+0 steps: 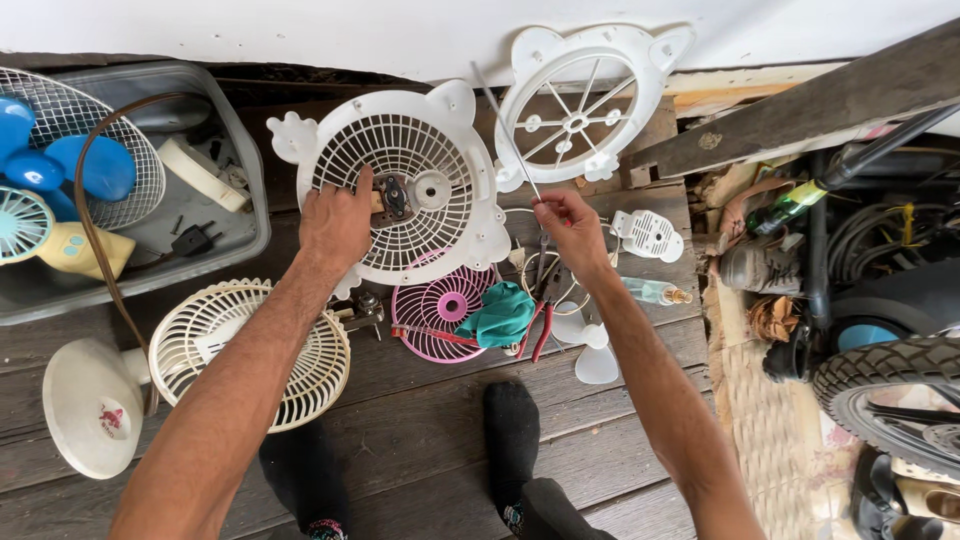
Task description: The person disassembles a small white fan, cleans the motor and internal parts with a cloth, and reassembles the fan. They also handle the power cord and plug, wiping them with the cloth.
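Note:
My left hand (338, 222) rests on a white round fan grille (400, 185) that lies on the wooden floor, fingers next to the dark motor bracket (395, 197) at its middle. My right hand (568, 222) pinches the lower end of a long thin metal rod (505, 125) that slants up to the left between the two white grilles. A second white fan frame with spokes (585, 100) leans against the wall behind.
A pink grille (437, 312), teal cloth (500, 312), red-handled pliers (540, 330) and white fan blade (590, 350) lie below. A cream fan (255, 350) with stand sits left, a grey tub (150, 200) of fan parts behind it. A motorbike tyre (890, 385) is at right.

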